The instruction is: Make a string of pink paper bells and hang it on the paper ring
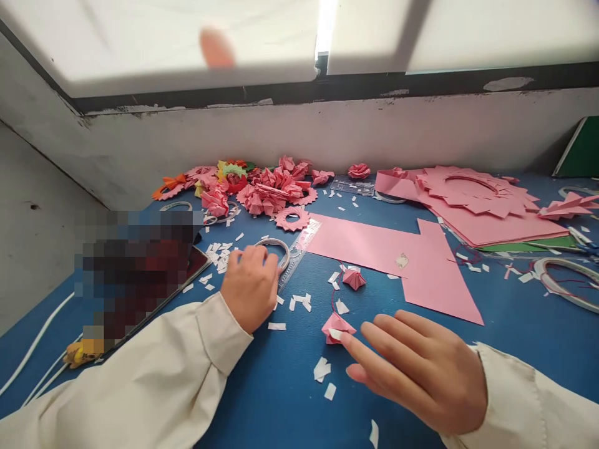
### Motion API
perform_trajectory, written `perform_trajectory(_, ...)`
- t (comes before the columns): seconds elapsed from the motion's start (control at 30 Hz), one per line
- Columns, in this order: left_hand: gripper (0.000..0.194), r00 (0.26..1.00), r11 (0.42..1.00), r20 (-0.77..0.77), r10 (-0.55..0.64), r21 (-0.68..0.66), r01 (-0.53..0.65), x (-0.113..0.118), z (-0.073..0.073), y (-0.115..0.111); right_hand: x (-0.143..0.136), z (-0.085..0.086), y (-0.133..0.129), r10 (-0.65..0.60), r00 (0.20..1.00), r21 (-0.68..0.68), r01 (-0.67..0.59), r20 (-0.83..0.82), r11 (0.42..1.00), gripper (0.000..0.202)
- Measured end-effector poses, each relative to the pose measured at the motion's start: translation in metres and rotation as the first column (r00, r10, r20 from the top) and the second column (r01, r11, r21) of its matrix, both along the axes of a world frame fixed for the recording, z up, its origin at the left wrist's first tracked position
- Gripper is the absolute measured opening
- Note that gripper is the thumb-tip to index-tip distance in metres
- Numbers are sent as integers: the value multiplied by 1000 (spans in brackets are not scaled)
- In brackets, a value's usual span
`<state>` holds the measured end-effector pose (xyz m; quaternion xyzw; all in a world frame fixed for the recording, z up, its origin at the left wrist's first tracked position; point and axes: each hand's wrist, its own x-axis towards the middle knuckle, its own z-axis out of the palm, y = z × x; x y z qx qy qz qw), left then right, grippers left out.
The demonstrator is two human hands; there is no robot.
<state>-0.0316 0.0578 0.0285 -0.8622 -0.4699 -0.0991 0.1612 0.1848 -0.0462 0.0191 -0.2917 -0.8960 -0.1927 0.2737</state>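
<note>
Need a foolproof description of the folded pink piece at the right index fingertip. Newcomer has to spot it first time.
On the blue table, find the right hand and follow its index finger to the tip. The folded pink piece is there, at the near end of a thin red string. Unlike the ribbed pink piece just beyond, it has a white strip on it.

At 12 o'clock I've got a window with pale panes [140, 37] in a dark, scuffed frame [290, 91], and a blurred reddish oval [216, 47] shows against one pane, towards 11. Beneath the frame I see a marked whitish wall [327, 125]. Out between 2 and 3 o'clock, a dark green panel [580, 149] leans at a slant. At 9 o'clock my view of a dark flat device [199, 260] is mostly pixelated. Towards 8, I make out a small yellow figure [77, 353] near white cables [35, 346].
</note>
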Motion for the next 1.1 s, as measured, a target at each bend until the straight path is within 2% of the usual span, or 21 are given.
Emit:
perform_trajectory(0.03,27,996,996,4,86,26,-86,-3,1,1,0,-2,2,-1,1000,18,1,-5,1000,26)
perform_trajectory(0.1,49,959,955,44,282,81,-284,-15,5,9,0,-5,4,-4,1000,47,5,-18,999,26)
perform_trajectory(0.17,65,877,874,106,469,88,-478,-30,7,21,-2,-5,4,-2,1000,63,4,-30,998,24)
perform_trajectory(0.23,72,855,858,121,504,48,-512,-42,3,36,-4,-5,5,0,999,60,2,-38,998,22)
perform_trajectory(0.3,73,864,871,128,486,10,-491,-46,-2,47,-5,-4,5,3,999,52,-1,-45,999,22)
perform_trajectory(0.4,63,947,953,120,300,17,-304,-34,-4,48,-5,-4,7,1,999,50,2,-48,999,22)
perform_trajectory(0.5,48,991,995,136,12,98,-26,-15,2,22,-4,-5,7,-7,999,55,9,-40,998,23)
perform_trajectory(0.53,39,958,968,196,-207,181,172,-10,5,8,-4,-5,7,-12,999,48,14,-35,999,24)
perform_trajectory(0.57,31,893,914,236,-383,237,329,-6,7,-7,-4,-6,6,-17,999,36,18,-30,999,25)
perform_trajectory(0.6,25,823,870,290,-488,237,432,-3,8,-22,-4,-6,5,-25,999,21,26,-27,999,27)
perform_trajectory(0.63,20,762,858,397,-512,197,475,-1,9,-37,-5,-6,4,-32,999,1,32,-26,999,29)
perform_trajectory(0.7,13,703,872,588,-401,8,490,2,10,-60,-8,-6,-1,-49,996,-46,46,-71,998,33)
perform_trajectory(0.73,18,682,840,650,-336,-120,528,4,10,-67,-11,-6,-4,-59,991,-93,48,-122,994,35)
perform_trajectory(0.8,26,633,735,748,-201,-312,601,7,9,-75,-17,-6,-12,-92,958,-237,26,-271,971,41)
perform_trajectory(0.87,30,580,623,811,-73,-417,662,10,10,-77,-24,-6,-21,-136,892,-388,-47,-431,921,46)
perform_trajectory(0.93,33,551,549,833,50,-483,682,14,10,-76,-29,-6,-30,-207,842,-530,-107,-499,841,53)
perform_trajectory(1.0,36,537,491,826,170,-543,681,17,11,-75,-29,-6,-37,-257,794,-662,-229,-552,714,58)
perform_trajectory(1.1,37,502,411,801,325,-598,688,19,12,-75,-24,-6,-41,-439,703,-813,-365,-560,453,52)
